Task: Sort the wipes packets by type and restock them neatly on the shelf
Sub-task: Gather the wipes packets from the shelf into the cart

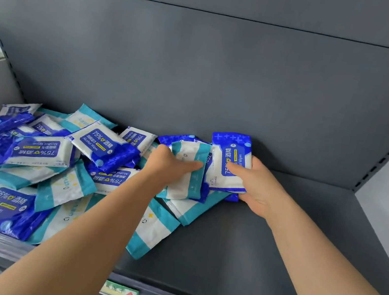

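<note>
Gripping blue packet (230, 159): right hand (258, 190), thumb across its front; left hand (166, 166) seems to pinch teal packet (188, 185), fingers hidden.

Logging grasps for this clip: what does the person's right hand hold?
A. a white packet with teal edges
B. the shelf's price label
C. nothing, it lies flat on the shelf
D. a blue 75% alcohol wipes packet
D: the right hand grips the blue alcohol wipes packet, thumb across its front; the left hand holds the teal-edged packet.
</note>
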Motion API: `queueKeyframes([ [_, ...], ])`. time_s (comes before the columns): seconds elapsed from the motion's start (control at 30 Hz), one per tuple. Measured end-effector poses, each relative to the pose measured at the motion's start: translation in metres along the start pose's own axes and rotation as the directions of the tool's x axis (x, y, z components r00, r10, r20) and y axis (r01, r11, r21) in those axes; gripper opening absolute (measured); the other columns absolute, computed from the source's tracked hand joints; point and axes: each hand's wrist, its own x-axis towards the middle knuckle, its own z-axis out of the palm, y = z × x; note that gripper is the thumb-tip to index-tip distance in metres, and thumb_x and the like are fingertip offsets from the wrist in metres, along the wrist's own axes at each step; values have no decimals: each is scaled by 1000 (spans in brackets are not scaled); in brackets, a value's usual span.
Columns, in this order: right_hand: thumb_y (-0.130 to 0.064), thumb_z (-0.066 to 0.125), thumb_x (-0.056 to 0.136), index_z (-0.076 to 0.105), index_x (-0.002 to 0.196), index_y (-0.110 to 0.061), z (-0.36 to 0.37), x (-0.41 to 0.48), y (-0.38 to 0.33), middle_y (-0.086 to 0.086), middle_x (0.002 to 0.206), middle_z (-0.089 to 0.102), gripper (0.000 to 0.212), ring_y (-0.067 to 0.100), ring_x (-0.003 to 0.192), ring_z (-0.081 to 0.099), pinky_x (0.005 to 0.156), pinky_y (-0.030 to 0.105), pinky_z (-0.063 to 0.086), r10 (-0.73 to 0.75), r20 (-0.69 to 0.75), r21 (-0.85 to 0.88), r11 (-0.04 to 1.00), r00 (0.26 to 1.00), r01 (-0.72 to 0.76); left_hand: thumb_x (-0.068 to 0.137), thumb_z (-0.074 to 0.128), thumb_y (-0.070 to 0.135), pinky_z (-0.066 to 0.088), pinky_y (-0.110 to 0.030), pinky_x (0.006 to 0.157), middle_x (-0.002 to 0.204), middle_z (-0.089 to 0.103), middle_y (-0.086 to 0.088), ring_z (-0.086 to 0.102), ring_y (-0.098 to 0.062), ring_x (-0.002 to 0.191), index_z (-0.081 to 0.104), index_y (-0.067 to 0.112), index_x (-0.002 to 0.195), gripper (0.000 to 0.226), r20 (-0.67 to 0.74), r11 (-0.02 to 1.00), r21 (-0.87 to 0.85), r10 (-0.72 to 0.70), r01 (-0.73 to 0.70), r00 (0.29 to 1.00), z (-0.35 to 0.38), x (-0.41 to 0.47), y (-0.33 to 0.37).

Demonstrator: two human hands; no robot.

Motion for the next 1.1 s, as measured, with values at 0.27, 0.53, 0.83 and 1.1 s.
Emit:
queueKeyframes([
  [0.27,-7,65,87,54,124,-18,-15,-22,8,11,112,69,40,28,97,68,66,39,56,53,7,244,968,999,-53,66,81,51,53,-37,82,113,59,0,60,-19,97,50,14,116,70,99,987,-135,96,-82,990,12,-2,-7],
  [0.53,-3,64,88,52,123,-16,-14,-51,15,9,111,69,39,25,95,69,71,40,57,1,-159,180,983,987,29,58,49,89,38,-49,103,136,51,-2,41,-31,129,38,26,136,101,162,854,462,183,-238,970,4,-8,1],
  [0.83,-3,66,86,54,121,-13,6,-65,14,12,109,69,38,26,94,69,71,38,57,32,-212,272,962,977,28,89,56,52,39,-28,85,143,46,0,48,-22,125,27,24,149,73,326,836,300,363,-459,873,-5,-10,1],
  [1.1,-8,63,88,54,122,-17,4,-70,13,9,111,70,37,28,95,69,72,43,57,-32,-221,371,921,975,115,78,70,52,50,-34,91,133,53,-1,56,-21,115,40,17,141,78,389,945,-2,303,-328,870,5,6,12],
])
